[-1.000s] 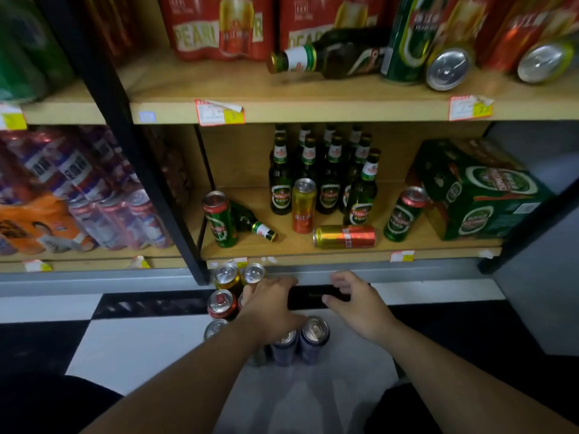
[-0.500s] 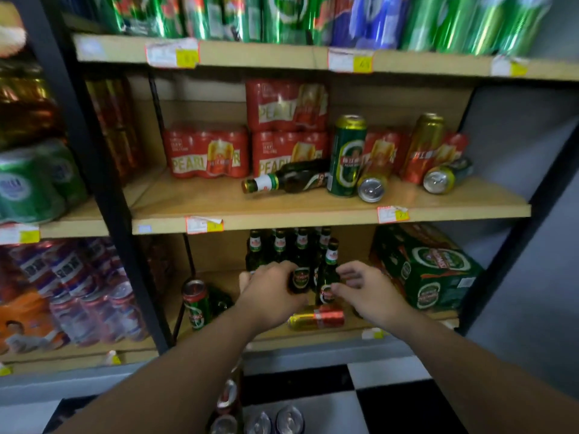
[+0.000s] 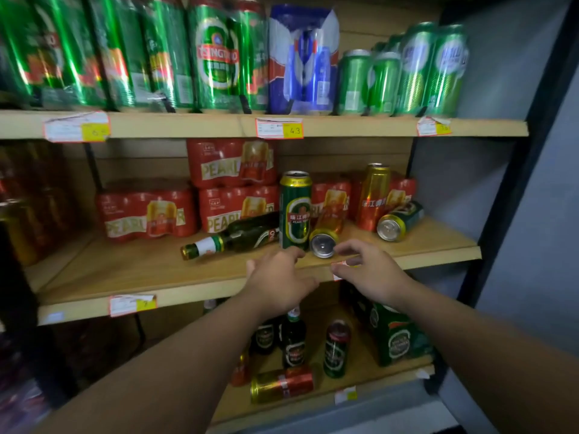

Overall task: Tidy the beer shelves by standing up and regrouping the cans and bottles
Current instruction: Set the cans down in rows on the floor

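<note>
- Moved up since half a second back: away from the bottom-shelf bottles, now at the front edge of the middle shelf [image 3: 150, 274], with left grip [image 3: 279, 278] and right grip [image 3: 372, 270] side by side.
- Holding nothing in either; fingers apart and loosely bent.
- Just ahead, between the two grips and a shade nearer the right fingertips [image 3: 340, 249]: a fallen can [image 3: 324, 242], long axis running back into the shelf, round end facing out.
- Straight ahead of the left grip, just beside that can: a green can [image 3: 295, 211], upright. Cannot tell whether touched by the left forefinger.
- Off to the left of the left grip: a bottle [image 3: 238, 236] on its side, long axis across the shelf, neck pointing left.
- Beyond the right grip, well back: a second can [image 3: 398, 222] lying down, and a gold can [image 3: 372, 195] leaning.
- Judged next: closing the right grip across the fallen can's sides, at right angles to its axis, then tipping it upright.
- Risk, as a judgement: knocking the green can while swinging it up.
</note>
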Available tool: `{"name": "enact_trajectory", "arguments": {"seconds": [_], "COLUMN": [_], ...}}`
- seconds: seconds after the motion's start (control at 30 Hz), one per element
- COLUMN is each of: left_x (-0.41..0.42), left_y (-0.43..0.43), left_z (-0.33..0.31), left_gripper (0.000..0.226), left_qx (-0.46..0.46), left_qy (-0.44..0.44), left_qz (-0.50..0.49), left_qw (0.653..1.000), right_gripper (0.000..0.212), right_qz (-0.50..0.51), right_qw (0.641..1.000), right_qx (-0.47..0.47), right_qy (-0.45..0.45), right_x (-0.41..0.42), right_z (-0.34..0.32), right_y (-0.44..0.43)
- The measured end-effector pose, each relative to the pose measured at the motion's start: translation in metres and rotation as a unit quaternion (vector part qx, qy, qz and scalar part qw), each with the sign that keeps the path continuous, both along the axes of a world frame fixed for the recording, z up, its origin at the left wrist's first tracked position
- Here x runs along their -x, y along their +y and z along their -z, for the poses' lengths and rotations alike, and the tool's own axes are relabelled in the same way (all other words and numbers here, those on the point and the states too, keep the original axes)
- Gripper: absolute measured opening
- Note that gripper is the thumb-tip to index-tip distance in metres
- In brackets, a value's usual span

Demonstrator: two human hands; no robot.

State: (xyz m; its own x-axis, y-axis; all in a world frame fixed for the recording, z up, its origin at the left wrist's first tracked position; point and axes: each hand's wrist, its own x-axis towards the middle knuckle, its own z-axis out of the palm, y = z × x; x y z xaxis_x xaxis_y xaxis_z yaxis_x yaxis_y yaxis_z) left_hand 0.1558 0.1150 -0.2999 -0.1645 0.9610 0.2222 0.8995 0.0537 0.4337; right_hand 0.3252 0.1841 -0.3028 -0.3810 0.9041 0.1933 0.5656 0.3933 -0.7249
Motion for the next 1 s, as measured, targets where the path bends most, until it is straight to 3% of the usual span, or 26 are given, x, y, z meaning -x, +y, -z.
{"name": "enact_trajectory", "arguments": {"seconds": [0.13, 0.27, 0.37, 0.53, 0.83, 1.0], "left_x": [-0.004, 0.0, 0.005, 0.016, 0.03, 0.025], "left_y": [0.026, 0.041, 0.051, 0.063, 0.066, 0.074], "left_z": [-0.001, 0.006, 0.008, 0.008, 0.008, -0.009], "left_gripper": [0.055, 0.051, 0.05, 0.042, 0.034, 0.039], "left_qx": [-0.012, -0.036, -0.048, -0.067, -0.093, -0.177], "left_qy": [0.012, 0.029, 0.03, 0.024, 0.035, -0.046], "left_qz": [-0.005, -0.015, -0.026, -0.031, -0.043, -0.101], "left_qw": [1.0, 0.999, 0.998, 0.997, 0.994, 0.978], "right_gripper": [0.043, 0.063, 0.079, 0.091, 0.086, 0.087], "right_qz": [-0.023, -0.073, -0.091, -0.107, -0.094, -0.014], "right_qw": [0.986, 0.933, 0.903, 0.882, 0.924, 0.981], "right_qx": [-0.108, -0.213, -0.238, -0.233, -0.232, -0.185], "right_qy": [-0.125, -0.279, -0.346, -0.396, -0.288, -0.061], "right_x": [0.001, 0.01, 0.019, 0.034, 0.028, 0.021], "right_z": [-0.017, -0.023, -0.021, -0.012, -0.002, -0.015], "right_y": [0.027, 0.053, 0.071, 0.094, 0.101, 0.099]}}
